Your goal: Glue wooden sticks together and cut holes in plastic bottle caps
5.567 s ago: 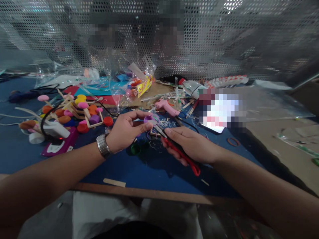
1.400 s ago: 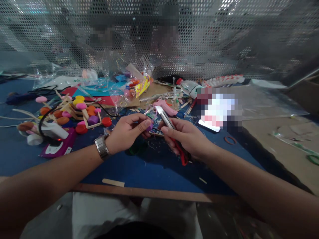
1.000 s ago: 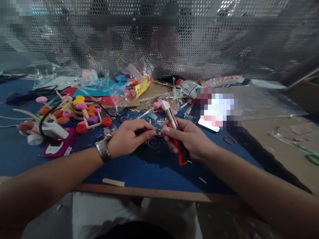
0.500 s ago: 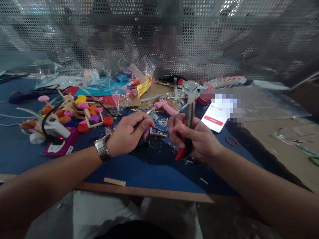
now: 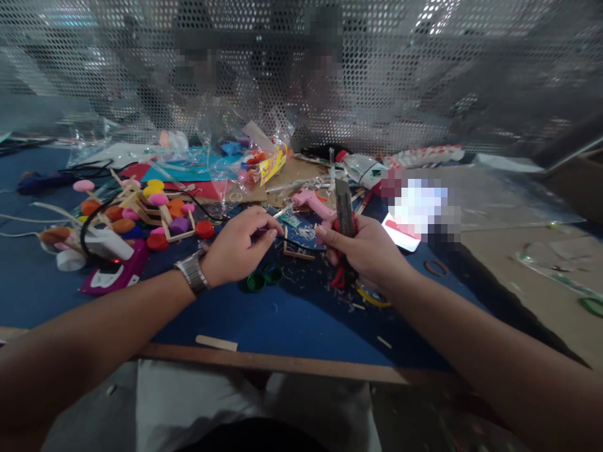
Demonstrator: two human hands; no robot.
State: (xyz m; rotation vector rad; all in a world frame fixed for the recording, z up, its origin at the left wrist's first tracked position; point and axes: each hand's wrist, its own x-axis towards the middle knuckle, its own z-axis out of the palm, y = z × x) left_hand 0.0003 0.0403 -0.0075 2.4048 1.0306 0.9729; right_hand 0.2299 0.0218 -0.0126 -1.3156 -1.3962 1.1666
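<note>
My right hand (image 5: 362, 245) is wrapped round a utility knife (image 5: 345, 210) with a flat grey upper part and red and black below. The knife points up, away from the table. My left hand (image 5: 242, 246), with a metal watch on its wrist, is closed in a pinch; a bit of dark purple shows at its fingers, too hidden to name. Between the hands lie joined wooden sticks in an L shape (image 5: 300, 255) and a thin black cord (image 5: 301, 243). Two green bottle caps (image 5: 255, 281) sit below my left hand. A yellow ring (image 5: 374, 297) is partly hidden under my right hand.
At left, a stick model (image 5: 141, 207) with colourful caps stands beside a purple power strip (image 5: 113, 276). A pink glue gun (image 5: 313, 204), a plastic bottle (image 5: 360, 166) and a lit phone (image 5: 402, 235) lie beyond my hands. A wooden stick (image 5: 217, 343) rests near the front edge.
My left hand has shifted slightly left, uncovering the green caps. My right hand has tilted the knife leftward, and more of the yellow ring shows.
</note>
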